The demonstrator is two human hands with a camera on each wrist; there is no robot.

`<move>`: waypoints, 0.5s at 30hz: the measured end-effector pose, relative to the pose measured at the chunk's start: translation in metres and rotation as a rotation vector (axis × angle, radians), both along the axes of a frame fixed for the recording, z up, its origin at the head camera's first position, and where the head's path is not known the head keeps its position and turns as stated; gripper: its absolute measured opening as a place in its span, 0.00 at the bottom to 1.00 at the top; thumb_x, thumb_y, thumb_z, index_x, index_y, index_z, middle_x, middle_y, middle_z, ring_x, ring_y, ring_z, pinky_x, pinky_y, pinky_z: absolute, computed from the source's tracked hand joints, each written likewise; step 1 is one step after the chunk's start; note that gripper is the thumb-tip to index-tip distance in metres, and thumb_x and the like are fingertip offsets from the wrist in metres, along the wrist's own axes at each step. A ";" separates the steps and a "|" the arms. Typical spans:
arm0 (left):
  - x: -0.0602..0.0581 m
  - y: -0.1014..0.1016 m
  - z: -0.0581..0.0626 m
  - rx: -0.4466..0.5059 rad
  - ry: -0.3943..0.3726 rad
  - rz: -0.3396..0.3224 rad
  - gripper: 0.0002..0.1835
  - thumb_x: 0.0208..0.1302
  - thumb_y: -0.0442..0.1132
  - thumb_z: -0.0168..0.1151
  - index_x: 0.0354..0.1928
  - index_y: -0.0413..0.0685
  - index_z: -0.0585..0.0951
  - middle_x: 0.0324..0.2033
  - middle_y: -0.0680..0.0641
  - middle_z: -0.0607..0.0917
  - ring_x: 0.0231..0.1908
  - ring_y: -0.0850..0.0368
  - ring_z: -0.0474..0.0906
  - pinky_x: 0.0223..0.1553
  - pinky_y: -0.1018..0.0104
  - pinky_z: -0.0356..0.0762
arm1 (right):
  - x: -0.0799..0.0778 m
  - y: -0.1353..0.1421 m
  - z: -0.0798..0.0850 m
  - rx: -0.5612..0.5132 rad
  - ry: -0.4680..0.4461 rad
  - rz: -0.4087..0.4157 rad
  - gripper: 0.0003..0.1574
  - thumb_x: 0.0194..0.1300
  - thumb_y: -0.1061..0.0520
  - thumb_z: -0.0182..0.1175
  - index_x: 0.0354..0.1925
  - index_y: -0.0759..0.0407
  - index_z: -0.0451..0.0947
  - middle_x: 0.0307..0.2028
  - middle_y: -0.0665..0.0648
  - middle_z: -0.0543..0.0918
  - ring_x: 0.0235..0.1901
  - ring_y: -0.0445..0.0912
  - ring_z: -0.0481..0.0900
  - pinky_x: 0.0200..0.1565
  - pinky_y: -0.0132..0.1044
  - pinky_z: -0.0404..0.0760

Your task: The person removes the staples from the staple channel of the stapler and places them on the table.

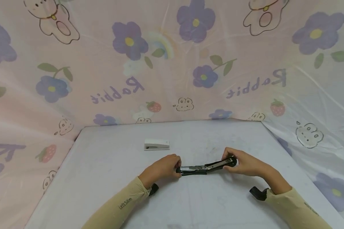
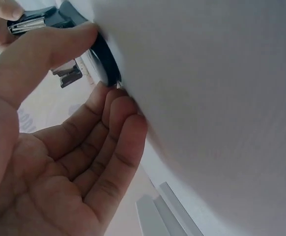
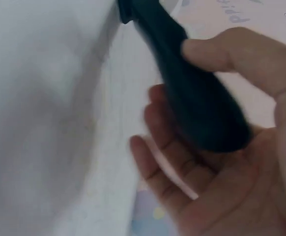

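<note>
L grip (image 1: 167,166) & R grip (image 1: 244,163) hold opened blk stapler (image 1: 210,167).

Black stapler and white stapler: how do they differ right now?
The black stapler is swung wide open; the white stapler is folded. The left hand and right hand hold the black stapler; the white stapler sits untouched on the table. Both are longer than wide.

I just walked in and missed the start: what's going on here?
A person's left hand and right hand grip opposite ends of a long black stapler with silver metal parts, which is swung wide open over a white tabletop. A small white stapler-shaped object sits farther back on the tabletop, untouched by either hand.
</note>
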State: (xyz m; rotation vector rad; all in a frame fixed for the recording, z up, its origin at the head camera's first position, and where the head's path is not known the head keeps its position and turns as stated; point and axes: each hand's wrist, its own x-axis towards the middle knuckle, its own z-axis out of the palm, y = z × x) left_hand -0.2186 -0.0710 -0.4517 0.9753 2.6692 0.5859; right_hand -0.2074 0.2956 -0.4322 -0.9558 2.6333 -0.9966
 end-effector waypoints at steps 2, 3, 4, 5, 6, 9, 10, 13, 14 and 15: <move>0.001 -0.001 0.000 0.012 -0.018 0.004 0.16 0.62 0.38 0.81 0.40 0.46 0.79 0.34 0.53 0.76 0.35 0.61 0.69 0.43 0.64 0.75 | 0.001 -0.001 0.004 0.040 0.003 -0.007 0.15 0.72 0.52 0.74 0.48 0.48 0.76 0.44 0.45 0.82 0.47 0.40 0.81 0.50 0.38 0.80; 0.001 -0.001 0.001 0.015 -0.023 0.006 0.16 0.62 0.38 0.81 0.40 0.46 0.79 0.35 0.53 0.76 0.36 0.61 0.70 0.44 0.64 0.75 | 0.001 -0.002 0.006 0.063 0.012 -0.011 0.16 0.72 0.51 0.74 0.49 0.48 0.76 0.45 0.44 0.82 0.48 0.40 0.81 0.51 0.39 0.81; 0.001 -0.002 0.001 0.020 -0.027 0.008 0.16 0.62 0.37 0.81 0.40 0.46 0.79 0.35 0.53 0.76 0.36 0.61 0.70 0.44 0.64 0.75 | 0.001 -0.004 0.009 0.085 0.023 -0.018 0.17 0.71 0.50 0.74 0.51 0.49 0.77 0.46 0.45 0.82 0.49 0.41 0.81 0.52 0.40 0.81; 0.001 -0.002 0.001 0.022 -0.029 0.009 0.16 0.62 0.37 0.81 0.40 0.46 0.79 0.35 0.53 0.76 0.36 0.61 0.70 0.44 0.64 0.75 | 0.002 -0.006 0.011 0.097 0.037 -0.027 0.18 0.71 0.50 0.74 0.52 0.50 0.78 0.47 0.46 0.83 0.50 0.42 0.81 0.53 0.41 0.81; 0.001 -0.002 0.001 0.022 -0.029 0.009 0.16 0.62 0.38 0.81 0.40 0.46 0.79 0.35 0.53 0.76 0.36 0.61 0.70 0.44 0.64 0.75 | 0.003 -0.009 0.013 0.106 0.059 -0.035 0.19 0.71 0.49 0.74 0.53 0.52 0.78 0.48 0.47 0.83 0.50 0.44 0.81 0.53 0.42 0.81; 0.001 -0.002 0.000 0.024 -0.030 0.006 0.16 0.62 0.38 0.81 0.40 0.45 0.79 0.35 0.53 0.76 0.36 0.61 0.69 0.43 0.65 0.75 | 0.006 -0.021 0.016 0.088 0.152 -0.047 0.20 0.70 0.51 0.75 0.55 0.52 0.80 0.50 0.48 0.83 0.50 0.48 0.81 0.53 0.46 0.81; 0.000 -0.002 0.000 0.026 -0.031 0.003 0.16 0.61 0.37 0.81 0.40 0.45 0.79 0.35 0.52 0.76 0.35 0.61 0.69 0.43 0.65 0.75 | 0.007 -0.025 0.016 0.072 0.185 -0.047 0.19 0.70 0.53 0.75 0.55 0.51 0.80 0.50 0.47 0.83 0.50 0.48 0.80 0.53 0.46 0.81; 0.000 -0.001 0.002 0.027 -0.035 0.003 0.16 0.61 0.37 0.81 0.40 0.45 0.79 0.35 0.53 0.76 0.36 0.61 0.70 0.43 0.65 0.75 | 0.008 -0.041 0.014 0.020 0.284 -0.034 0.19 0.68 0.58 0.76 0.53 0.47 0.80 0.49 0.42 0.82 0.49 0.44 0.79 0.52 0.45 0.82; 0.000 0.000 0.002 0.028 -0.037 0.004 0.16 0.61 0.37 0.81 0.40 0.45 0.79 0.35 0.52 0.76 0.36 0.61 0.70 0.44 0.65 0.75 | 0.008 -0.046 0.013 0.005 0.309 -0.029 0.19 0.68 0.59 0.76 0.52 0.46 0.80 0.48 0.41 0.82 0.48 0.42 0.78 0.51 0.45 0.82; 0.000 0.000 0.002 0.029 -0.038 0.004 0.16 0.61 0.37 0.81 0.40 0.45 0.79 0.35 0.52 0.76 0.36 0.61 0.70 0.44 0.64 0.75 | 0.008 -0.051 0.012 -0.011 0.323 -0.024 0.19 0.68 0.60 0.76 0.51 0.47 0.80 0.48 0.41 0.82 0.48 0.41 0.78 0.51 0.44 0.82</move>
